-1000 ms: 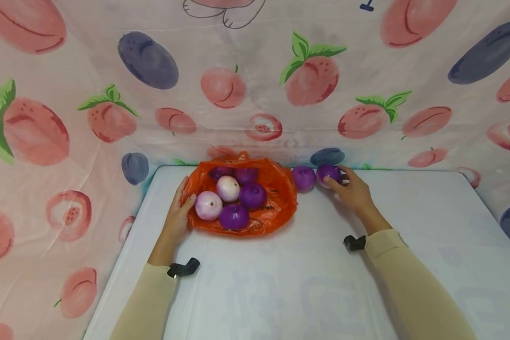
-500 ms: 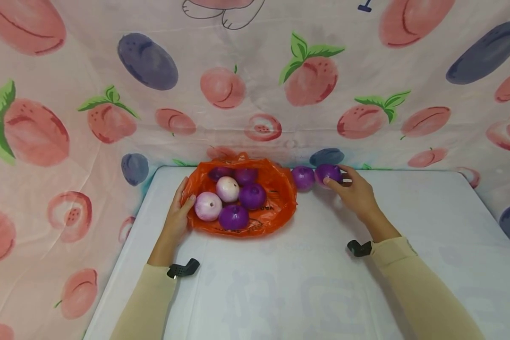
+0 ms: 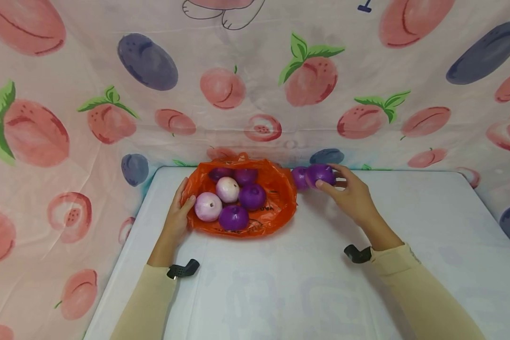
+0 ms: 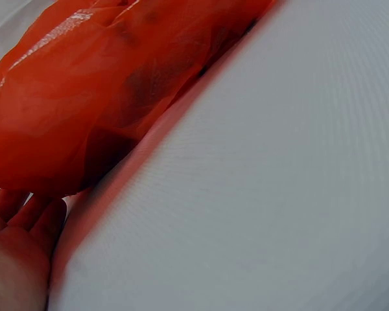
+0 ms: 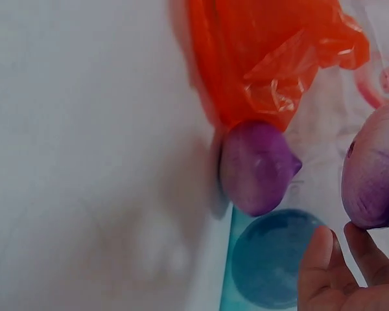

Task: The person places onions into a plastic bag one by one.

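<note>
An orange plastic bag [image 3: 276, 215] lies spread open at the table's back, with several purple and pale onions inside, among them a pale onion [image 3: 208, 206] and a dark purple onion [image 3: 233, 217]. My left hand [image 3: 177, 217] grips the bag's left side, its thumb at the rim; in the left wrist view its fingers [image 4: 42, 217] go partly under the orange plastic. Between thumb and fingers, my right hand [image 3: 352, 193] holds a purple onion [image 3: 320, 175], raised off the table in the right wrist view. Another purple onion [image 5: 256, 168] sits against the bag's right side, partly hidden in the head view.
The white table [image 3: 280, 288] ends just behind the bag, against a fruit-printed cloth [image 3: 263, 56]. Cloth also hangs along the left side. Each wrist bears a black camera, such as the left one [image 3: 183, 269].
My right hand has lifted its onion slightly and carried it left, so it now overlaps the onion beside the bag. The left hand and bag stay in place.
</note>
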### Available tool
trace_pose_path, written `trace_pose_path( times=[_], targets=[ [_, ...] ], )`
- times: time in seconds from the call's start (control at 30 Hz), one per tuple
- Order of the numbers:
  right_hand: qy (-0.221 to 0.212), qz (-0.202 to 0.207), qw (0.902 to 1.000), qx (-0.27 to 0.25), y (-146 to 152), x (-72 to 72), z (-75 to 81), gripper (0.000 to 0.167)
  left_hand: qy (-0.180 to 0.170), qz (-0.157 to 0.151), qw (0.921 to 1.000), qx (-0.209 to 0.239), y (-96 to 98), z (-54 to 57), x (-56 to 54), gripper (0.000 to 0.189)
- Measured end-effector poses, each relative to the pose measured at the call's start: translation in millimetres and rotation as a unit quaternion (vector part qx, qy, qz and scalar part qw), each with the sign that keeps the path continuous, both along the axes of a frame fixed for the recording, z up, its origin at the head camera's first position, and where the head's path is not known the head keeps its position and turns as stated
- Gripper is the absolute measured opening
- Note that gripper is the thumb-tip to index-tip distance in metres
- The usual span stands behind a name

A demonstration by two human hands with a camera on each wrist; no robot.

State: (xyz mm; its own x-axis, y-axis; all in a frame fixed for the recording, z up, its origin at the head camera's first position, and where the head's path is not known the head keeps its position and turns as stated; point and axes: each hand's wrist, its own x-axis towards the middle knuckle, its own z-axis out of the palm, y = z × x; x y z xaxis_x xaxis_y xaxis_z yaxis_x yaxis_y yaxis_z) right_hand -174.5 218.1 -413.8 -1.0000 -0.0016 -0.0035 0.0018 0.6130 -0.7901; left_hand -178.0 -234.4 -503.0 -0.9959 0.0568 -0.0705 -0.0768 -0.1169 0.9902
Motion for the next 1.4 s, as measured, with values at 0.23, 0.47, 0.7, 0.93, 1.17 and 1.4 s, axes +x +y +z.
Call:
trace_pose_path(
  times=[0.23,0.47,0.7,0.93,1.17,1.4],
  targets=[
    [-0.004,0.009,0.9998,-0.019,-12.2,9.3,13.3,0.080,-0.001,-0.002,0.9999,-0.013,-0.7,-1.5,-0.6,0.064],
    [-0.001,0.024,0.9995,-0.022,-26.3,18.0,25.8,0.078,0.000,-0.002,0.9998,-0.019,-1.6,-0.5,-0.2,0.066],
    [0.019,0.037,0.9988,-0.026,-38.6,21.9,29.5,0.073,0.001,-0.001,0.9999,-0.014,-1.3,-2.2,-1.0,0.066],
    [0.032,0.057,0.9973,-0.034,-48.7,24.1,31.5,0.073,-0.003,0.000,0.9998,-0.020,-1.1,-0.3,-0.1,0.067],
    [0.051,0.076,0.9947,-0.047,-63.5,26.9,33.9,0.069,-0.003,0.000,0.9999,-0.016,0.5,0.8,0.8,0.066],
    [0.070,0.104,0.9904,-0.058,-84.1,27.2,37.8,0.070,-0.004,-0.001,0.9999,-0.013,-0.5,-0.4,0.4,0.065]
  ],
)
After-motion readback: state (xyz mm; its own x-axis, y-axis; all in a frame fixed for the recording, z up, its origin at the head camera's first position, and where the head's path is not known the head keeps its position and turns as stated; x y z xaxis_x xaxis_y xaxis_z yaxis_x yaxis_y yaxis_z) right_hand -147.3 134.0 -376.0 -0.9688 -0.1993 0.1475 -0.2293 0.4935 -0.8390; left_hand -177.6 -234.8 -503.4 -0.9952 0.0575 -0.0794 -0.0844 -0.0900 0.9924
